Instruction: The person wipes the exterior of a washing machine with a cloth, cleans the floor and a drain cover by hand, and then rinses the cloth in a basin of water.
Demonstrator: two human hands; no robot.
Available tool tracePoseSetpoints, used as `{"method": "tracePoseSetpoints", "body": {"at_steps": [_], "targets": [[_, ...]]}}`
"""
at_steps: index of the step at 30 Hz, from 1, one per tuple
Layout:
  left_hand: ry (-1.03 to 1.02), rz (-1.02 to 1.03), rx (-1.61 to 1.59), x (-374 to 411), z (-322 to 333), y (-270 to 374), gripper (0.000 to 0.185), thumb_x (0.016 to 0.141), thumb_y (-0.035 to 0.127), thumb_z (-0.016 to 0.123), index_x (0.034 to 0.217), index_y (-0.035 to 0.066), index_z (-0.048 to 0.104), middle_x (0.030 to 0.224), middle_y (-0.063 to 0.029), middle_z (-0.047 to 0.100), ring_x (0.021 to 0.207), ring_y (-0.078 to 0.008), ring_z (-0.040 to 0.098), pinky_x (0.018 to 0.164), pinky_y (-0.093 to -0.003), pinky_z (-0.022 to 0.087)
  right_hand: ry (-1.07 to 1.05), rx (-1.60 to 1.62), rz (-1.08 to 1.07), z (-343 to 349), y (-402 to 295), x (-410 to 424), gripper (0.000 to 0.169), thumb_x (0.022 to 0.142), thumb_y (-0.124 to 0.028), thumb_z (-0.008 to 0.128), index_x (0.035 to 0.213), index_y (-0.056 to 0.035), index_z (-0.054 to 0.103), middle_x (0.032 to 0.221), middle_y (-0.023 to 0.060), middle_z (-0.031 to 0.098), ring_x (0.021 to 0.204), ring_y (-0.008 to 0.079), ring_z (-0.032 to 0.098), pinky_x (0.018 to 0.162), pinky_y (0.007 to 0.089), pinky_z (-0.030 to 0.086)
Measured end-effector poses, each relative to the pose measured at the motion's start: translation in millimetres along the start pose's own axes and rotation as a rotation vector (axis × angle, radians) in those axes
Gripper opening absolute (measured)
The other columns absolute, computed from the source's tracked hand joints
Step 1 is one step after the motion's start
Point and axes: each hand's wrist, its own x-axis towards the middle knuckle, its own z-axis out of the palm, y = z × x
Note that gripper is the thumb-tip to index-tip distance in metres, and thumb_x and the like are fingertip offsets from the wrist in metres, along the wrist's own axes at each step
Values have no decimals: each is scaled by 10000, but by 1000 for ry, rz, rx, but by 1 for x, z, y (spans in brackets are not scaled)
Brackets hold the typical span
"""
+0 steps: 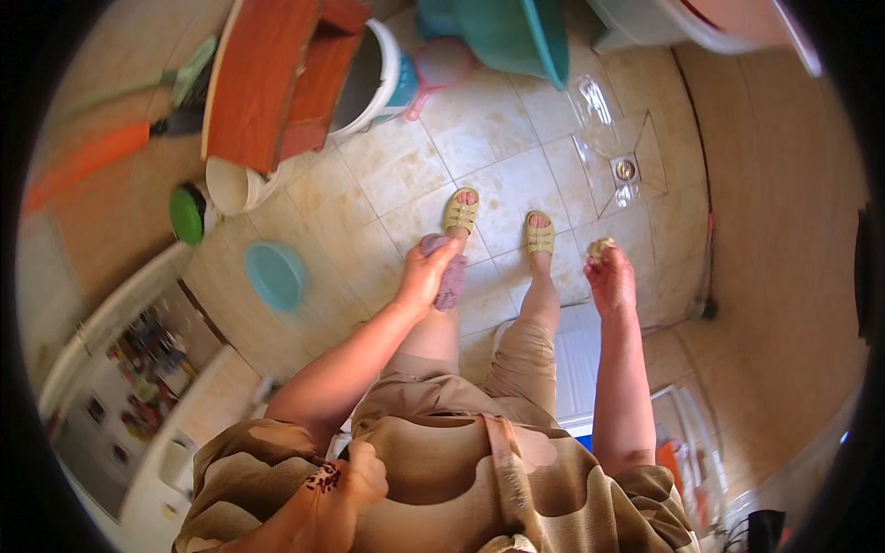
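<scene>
My left hand [420, 276] is closed around a bunched purple cloth [452, 282], which hangs out above and below the fist. It is held in front of my left thigh, over the tiled floor [359, 238]. Off to the right, my right hand [612, 283] pinches a small, crumpled, yellowish-beige piece [600, 249] between thumb and fingers; what it is cannot be made out. Both arms reach forward and the hands are well apart. Below them, my feet stand in yellow-green slippers [461, 211].
A light blue basin [275, 276] lies on the floor at left. Ahead are a reddish-brown wooden cabinet [259, 76], a white bucket [379, 76], a pink long-handled dipper [442, 66] and a teal tub [515, 41]. A floor drain [625, 169] sits at right, near the wall.
</scene>
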Motion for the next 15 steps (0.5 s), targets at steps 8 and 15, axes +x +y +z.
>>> {"method": "tracePoseSetpoints", "body": {"at_steps": [8, 15], "targets": [[413, 56, -455, -76, -131, -43, 160, 860, 183, 642, 860, 49, 555, 741, -16, 568, 622, -103, 538, 555, -264, 448, -324, -594, 140, 153, 27, -37, 105, 832, -146, 579, 918, -88, 568, 828, 31, 625, 690, 120, 577, 630, 257, 489], [567, 156, -687, -107, -200, -75, 147, 868, 165, 613, 890, 40, 538, 748, -60, 593, 587, -129, 559, 517, -285, 466, -500, -947, 230, 265, 86, -85, 193, 813, -182, 596, 952, -48, 591, 843, 53, 630, 703, 139, 581, 643, 262, 480]]}}
